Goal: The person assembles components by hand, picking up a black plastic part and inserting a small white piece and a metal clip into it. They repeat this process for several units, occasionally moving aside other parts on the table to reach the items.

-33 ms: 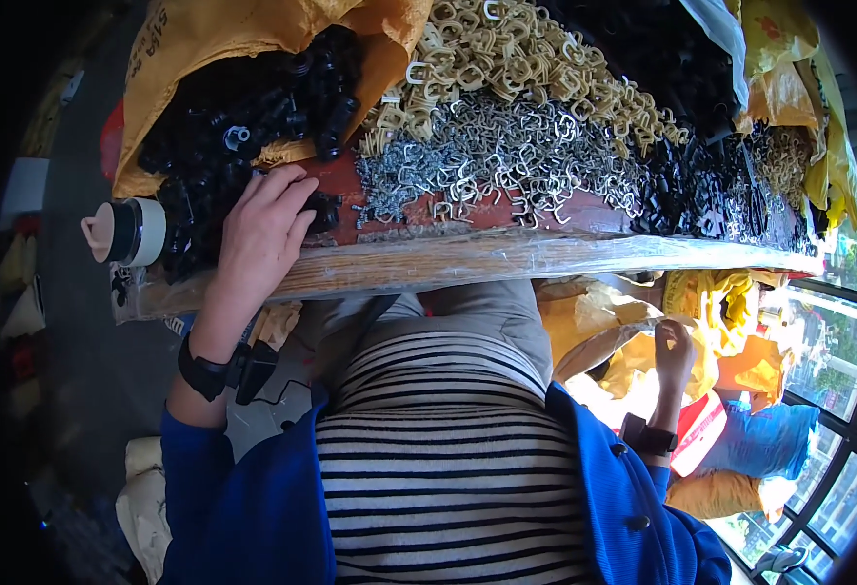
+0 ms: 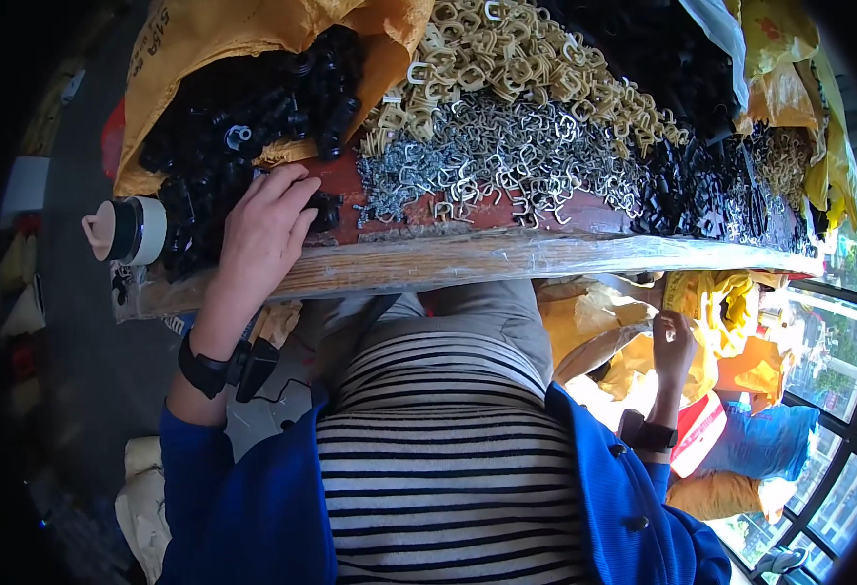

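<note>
My left hand point(image 2: 264, 232) lies on the bench's near left part, back upward, its fingers loosely bent and a little apart. The fingertips are beside a heap of black plastic fittings point(image 2: 194, 200); one dark fitting point(image 2: 325, 212) sits just right of them. No held thing shows in this hand, though its palm is hidden. Off the bench, right of my lap, my right hand point(image 2: 674, 341) is raised above an orange bag point(image 2: 633, 370). Its fingers are curled together, and whatever they may hold is too small to make out.
Silver metal clips point(image 2: 506, 156) and beige U-shaped pieces point(image 2: 516, 58) are heaped mid-bench, black pieces point(image 2: 687, 195) farther right. An orange sack point(image 2: 179, 49) spills black fittings. A round pale-lidded container point(image 2: 136, 231) stands at the left corner. The wooden bench edge point(image 2: 467, 261) crosses before me.
My right hand has risen very slightly. The left hand stays in the same place beside the black fittings.
</note>
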A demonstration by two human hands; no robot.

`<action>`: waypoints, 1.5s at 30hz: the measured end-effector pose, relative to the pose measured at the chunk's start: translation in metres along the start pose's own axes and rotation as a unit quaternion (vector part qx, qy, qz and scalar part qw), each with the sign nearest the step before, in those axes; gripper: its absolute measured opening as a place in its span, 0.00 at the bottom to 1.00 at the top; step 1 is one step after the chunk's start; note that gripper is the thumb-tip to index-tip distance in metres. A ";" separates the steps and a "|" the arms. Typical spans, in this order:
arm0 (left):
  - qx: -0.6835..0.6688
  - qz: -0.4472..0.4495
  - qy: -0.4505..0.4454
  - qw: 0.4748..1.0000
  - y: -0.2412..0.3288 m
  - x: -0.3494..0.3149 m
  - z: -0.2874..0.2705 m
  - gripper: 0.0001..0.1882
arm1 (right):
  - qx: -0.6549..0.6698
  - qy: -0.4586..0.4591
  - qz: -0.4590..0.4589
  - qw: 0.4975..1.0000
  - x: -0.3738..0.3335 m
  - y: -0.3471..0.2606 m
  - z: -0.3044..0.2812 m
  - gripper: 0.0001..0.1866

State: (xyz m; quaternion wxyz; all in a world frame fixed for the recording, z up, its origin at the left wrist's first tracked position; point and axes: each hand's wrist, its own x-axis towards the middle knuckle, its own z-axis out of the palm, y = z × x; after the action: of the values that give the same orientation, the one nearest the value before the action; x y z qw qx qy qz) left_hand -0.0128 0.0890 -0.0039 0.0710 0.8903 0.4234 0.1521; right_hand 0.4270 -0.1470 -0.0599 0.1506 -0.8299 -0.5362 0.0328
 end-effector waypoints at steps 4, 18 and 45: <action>-0.010 -0.001 -0.014 1.000 0.003 -0.005 0.002 0.13 | 0.186 -0.011 -0.126 0.974 0.050 -0.112 -0.002 0.03; 0.032 -0.025 -0.095 0.995 -0.016 -0.040 -0.083 0.11 | 0.103 -0.068 -0.458 0.880 0.057 -0.313 -0.007 0.03; -0.833 -0.295 0.022 0.468 0.007 -0.066 -0.156 0.11 | 0.028 -0.146 -0.529 0.836 0.048 -0.354 -0.056 0.06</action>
State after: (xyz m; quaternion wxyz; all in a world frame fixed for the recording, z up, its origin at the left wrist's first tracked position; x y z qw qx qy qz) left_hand -0.0983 0.0329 0.1317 0.8103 0.2290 0.3351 0.4226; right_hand 0.1478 0.0187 0.0995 0.0883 -0.4007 -0.9081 0.0838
